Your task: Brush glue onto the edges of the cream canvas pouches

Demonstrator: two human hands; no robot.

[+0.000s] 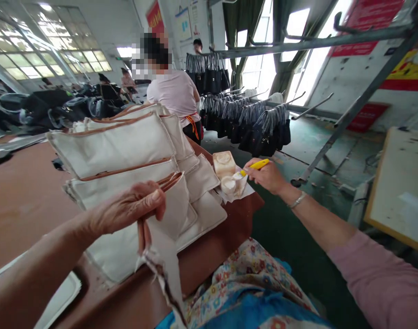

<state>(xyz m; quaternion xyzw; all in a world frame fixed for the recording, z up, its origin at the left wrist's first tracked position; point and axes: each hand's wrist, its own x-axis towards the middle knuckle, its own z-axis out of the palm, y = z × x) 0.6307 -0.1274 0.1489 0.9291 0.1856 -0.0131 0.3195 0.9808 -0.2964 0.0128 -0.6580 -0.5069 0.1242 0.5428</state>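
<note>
My left hand (131, 206) is closed on the brown-trimmed edge of a cream bag piece (173, 201), and a frayed strip hangs down below the fingers. In my right hand (269, 177) is a yellow-handled brush (261, 164), pinched between thumb and fingers. The brush's far end points down at small white tubs (228, 184) on the table corner, and I cannot tell whether it touches what is inside. Just behind them stands a squarish cream container (224, 163). Stacked cream bag pieces (120, 144) with brown edging lie beyond my left hand.
The brown tabletop (20, 196) runs off to the left. Behind the stack stands a person in a pale shirt (176, 93). Dark bags (264, 132) hang from a metal rack (363, 100) on the right, near a pale board (401, 183). Floral cloth (250, 278) covers my lap.
</note>
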